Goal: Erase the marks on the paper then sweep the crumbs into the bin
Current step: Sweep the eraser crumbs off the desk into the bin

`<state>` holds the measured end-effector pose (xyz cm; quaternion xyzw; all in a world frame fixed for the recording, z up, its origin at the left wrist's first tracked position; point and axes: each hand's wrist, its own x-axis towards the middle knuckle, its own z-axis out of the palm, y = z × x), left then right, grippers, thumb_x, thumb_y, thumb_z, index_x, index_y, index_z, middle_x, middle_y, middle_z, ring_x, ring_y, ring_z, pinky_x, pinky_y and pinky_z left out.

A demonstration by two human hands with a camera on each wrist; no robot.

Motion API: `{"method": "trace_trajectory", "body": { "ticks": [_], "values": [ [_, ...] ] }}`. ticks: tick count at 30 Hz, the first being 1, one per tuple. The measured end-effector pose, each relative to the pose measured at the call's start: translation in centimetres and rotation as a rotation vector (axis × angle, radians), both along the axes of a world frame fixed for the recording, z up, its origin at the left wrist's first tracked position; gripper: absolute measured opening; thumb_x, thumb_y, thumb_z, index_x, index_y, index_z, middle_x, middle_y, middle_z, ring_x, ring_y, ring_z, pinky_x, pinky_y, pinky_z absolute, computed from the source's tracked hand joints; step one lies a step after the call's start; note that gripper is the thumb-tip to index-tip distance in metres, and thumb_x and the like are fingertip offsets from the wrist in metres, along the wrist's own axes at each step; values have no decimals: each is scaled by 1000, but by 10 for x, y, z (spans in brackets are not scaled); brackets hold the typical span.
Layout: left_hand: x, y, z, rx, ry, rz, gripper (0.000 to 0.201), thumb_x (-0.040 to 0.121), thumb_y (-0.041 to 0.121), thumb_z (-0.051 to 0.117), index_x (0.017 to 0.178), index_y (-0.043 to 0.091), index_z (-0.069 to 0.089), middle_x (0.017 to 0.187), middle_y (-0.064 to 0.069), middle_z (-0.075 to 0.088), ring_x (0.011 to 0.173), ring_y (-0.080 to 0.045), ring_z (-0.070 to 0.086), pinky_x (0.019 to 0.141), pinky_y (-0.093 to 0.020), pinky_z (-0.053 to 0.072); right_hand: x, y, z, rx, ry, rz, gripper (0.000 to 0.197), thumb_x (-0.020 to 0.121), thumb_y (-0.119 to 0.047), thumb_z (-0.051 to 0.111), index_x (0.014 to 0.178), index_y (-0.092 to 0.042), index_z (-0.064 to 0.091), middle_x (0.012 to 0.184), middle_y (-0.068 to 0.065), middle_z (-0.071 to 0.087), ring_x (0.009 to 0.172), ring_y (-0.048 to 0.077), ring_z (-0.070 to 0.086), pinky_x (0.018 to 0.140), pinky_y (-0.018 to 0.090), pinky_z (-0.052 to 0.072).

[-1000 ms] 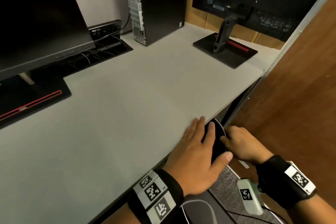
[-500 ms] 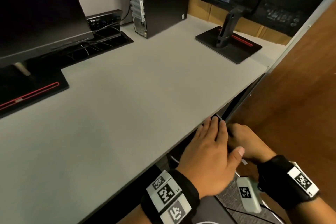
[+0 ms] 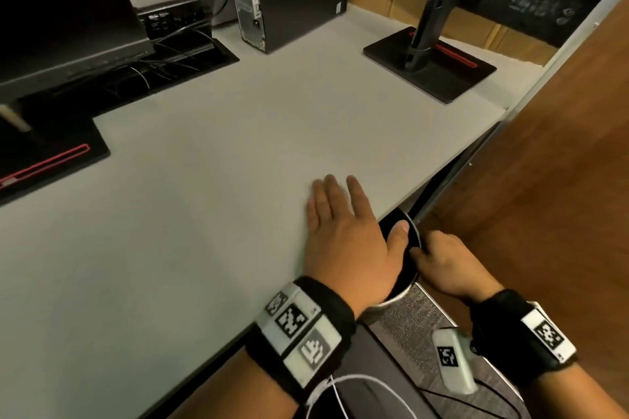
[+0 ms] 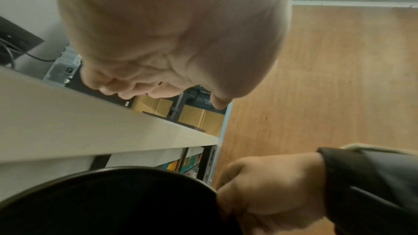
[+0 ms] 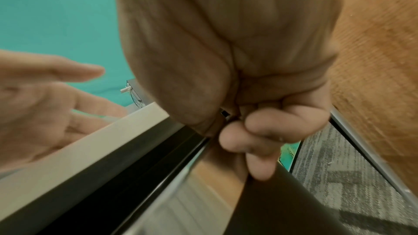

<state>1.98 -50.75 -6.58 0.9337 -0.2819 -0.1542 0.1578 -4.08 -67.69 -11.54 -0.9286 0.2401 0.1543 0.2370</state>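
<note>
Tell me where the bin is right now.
In the head view the bin sits just below the desk front edge, lower right; the right hand grips its rim, with the left hand flat on the desk.

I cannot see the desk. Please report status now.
Left hand flat on desk edge. Right hand grips bin rim below edge. No paper, nothing blocking.

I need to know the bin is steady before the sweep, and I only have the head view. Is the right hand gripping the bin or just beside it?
Observer: Gripping. The left wrist view shows the right hand with fingers curled over the rim of the bin.
Operator: Is that rim under the desk edge?
Observer: Yes, that view shows it just below the front edge of the desk.
Operator: And the left hand's fingers?
Observer: In the right wrist view the left hand has them straight and spread.
</note>
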Motion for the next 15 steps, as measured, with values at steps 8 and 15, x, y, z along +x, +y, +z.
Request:
{"method": "trace_trajectory", "body": {
  "ticks": [8,15],
  "values": [
    [0,-25,-5,-66,69,-327,86,100,65,25,161,11,-2,166,-17,-10,153,-27,-17,124,-45,-4,3,-17,17,67,-59,23,34,96,-16,53,66,0,49,64,18,59,62,34,56,55,41,41],
    [3,-11,-10,-95,-15,-304,77,103,58,21,161,10,6,167,-17,-5,153,-26,-14,124,-43,-6,10,-21,3,61,-95,4,30,95,-17,54,73,3,58,72,19,66,69,33,63,57,40,42]
  ]
}}
